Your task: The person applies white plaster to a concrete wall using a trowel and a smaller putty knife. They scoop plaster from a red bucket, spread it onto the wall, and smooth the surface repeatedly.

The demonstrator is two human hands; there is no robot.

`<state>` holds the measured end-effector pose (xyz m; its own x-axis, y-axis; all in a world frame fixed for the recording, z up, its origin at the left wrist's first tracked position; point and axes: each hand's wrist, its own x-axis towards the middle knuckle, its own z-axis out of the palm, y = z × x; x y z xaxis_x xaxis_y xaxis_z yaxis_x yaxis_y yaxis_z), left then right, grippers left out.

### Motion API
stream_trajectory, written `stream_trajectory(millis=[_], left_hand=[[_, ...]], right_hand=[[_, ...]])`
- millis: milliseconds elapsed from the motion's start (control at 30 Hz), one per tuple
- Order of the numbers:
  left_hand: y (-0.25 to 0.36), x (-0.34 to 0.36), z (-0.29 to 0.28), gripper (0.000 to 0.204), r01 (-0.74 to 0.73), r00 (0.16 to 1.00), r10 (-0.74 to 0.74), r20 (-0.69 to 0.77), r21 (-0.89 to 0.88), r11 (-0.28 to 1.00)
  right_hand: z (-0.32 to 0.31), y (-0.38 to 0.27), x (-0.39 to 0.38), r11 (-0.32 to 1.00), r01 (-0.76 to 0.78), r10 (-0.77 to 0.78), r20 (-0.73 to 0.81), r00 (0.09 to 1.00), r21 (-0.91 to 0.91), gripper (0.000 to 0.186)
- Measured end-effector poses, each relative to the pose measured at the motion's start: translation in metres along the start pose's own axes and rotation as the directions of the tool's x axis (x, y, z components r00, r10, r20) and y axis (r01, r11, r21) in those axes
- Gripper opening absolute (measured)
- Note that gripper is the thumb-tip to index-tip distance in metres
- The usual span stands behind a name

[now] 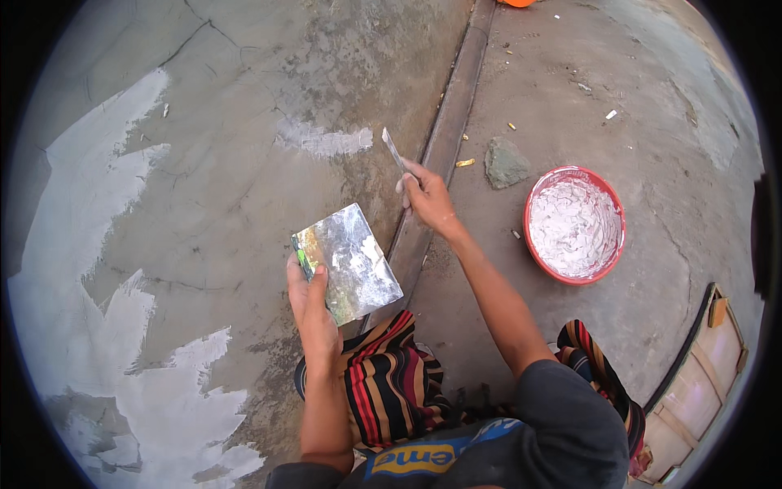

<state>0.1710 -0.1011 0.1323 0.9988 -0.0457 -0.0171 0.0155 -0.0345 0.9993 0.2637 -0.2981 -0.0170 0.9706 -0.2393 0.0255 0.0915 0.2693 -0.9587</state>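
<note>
My left hand (314,308) grips a flat rectangular board (355,254) by its near left edge, thumb on top. Grey and white smears cover the board, with some yellow and green at the left. In my right hand (429,201) is a putty knife (393,150), its thin blade edge-on and pointing up and left. The blade stands close to the right end of a short whitish putty patch (330,141) on the grey wall (220,187); whether it touches the wall I cannot tell.
A red bowl (580,282) of white putty (573,224) sits on the floor to the right. Near it lies a grey stone (506,163). A long ledge (452,114) divides wall from floor. Larger putty patches (90,196) spread at left. A wooden panel (692,391) is at lower right.
</note>
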Motion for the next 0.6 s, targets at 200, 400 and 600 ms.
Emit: stream_trajectory(millis=[200,400,600], left_hand=[[0.020,0.007,0.011,0.041,0.148,0.989,-0.151,-0.011,-0.139,0.979],[0.017,0.008,0.008,0.038,0.282,0.959,-0.256,0.124,-0.289,0.915],[0.001,0.013,-0.006,0.039,0.403,0.913,-0.346,0.215,-0.352,0.845]], right_hand=[[-0.052,-0.057,-0.036,0.926,-0.136,-0.038,0.445,0.895,0.353,0.041],[-0.032,-0.076,-0.091,0.841,0.519,-0.415,0.433,0.800,-0.155,0.038],[-0.025,-0.075,-0.102,0.672,0.686,-0.570,0.396,0.720,-0.279,0.049]])
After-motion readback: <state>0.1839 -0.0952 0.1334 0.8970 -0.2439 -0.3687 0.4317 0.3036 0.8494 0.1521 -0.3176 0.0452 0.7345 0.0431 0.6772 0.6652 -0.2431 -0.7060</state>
